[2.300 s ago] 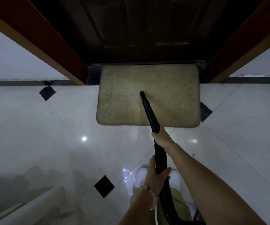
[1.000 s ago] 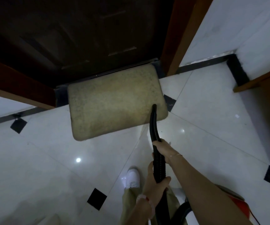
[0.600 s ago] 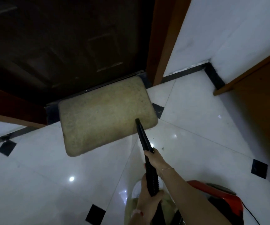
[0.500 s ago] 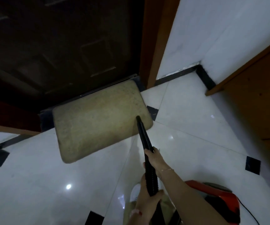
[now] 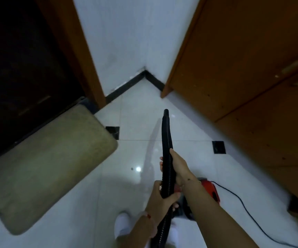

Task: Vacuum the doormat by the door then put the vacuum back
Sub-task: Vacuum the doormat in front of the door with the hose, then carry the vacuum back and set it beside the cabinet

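Observation:
The beige doormat [image 5: 42, 169] lies at the left in front of the dark door [image 5: 19, 68]. A black vacuum hose with its nozzle [image 5: 166, 136] points away from me over bare tile, right of the mat and off it. My right hand [image 5: 177, 167] grips the hose higher up. My left hand [image 5: 162, 199] grips it lower, on the ribbed part. The red vacuum body [image 5: 210, 190] sits on the floor behind my right forearm, partly hidden.
A black power cord [image 5: 248, 210] trails from the vacuum across the tile to the right. A wooden cabinet [image 5: 252, 86] fills the right side. White walls meet in a corner [image 5: 144, 72] ahead. My white shoe [image 5: 121, 224] shows at the bottom.
My view has swung right, so the mat has slid to the left edge. The nozzle has come off the mat's right corner and now points over bare tile toward the wall corner.

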The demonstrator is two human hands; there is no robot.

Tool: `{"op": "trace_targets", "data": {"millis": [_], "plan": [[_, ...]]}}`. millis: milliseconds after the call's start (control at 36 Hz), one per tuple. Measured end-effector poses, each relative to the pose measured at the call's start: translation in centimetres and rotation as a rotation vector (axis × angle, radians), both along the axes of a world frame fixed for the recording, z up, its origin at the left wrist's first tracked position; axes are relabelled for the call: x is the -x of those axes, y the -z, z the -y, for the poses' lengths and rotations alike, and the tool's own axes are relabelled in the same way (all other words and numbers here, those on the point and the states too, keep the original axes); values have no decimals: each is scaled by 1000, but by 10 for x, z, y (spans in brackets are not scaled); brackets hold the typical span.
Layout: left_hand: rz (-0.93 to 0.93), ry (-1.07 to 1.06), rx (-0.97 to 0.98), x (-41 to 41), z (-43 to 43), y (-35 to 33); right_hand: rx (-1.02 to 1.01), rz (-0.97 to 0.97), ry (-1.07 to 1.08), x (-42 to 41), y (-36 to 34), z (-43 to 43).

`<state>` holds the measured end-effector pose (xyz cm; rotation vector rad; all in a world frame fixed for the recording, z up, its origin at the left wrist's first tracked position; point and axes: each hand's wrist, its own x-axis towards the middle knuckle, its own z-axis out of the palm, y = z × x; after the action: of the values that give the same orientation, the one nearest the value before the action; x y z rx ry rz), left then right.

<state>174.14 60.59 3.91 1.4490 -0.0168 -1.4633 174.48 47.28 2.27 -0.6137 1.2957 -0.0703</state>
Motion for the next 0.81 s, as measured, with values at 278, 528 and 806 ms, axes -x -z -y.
{"op": "trace_targets", "data": {"millis": [278, 528, 806], "plan": [[85, 339, -18, 87, 74, 31, -50, -64, 199, 133, 27, 85], [372, 301, -195, 125, 130, 81, 86, -288, 31, 259, 89, 121], [469, 404, -262, 141, 159, 136, 233, -478, -524, 329, 185, 118]]}}
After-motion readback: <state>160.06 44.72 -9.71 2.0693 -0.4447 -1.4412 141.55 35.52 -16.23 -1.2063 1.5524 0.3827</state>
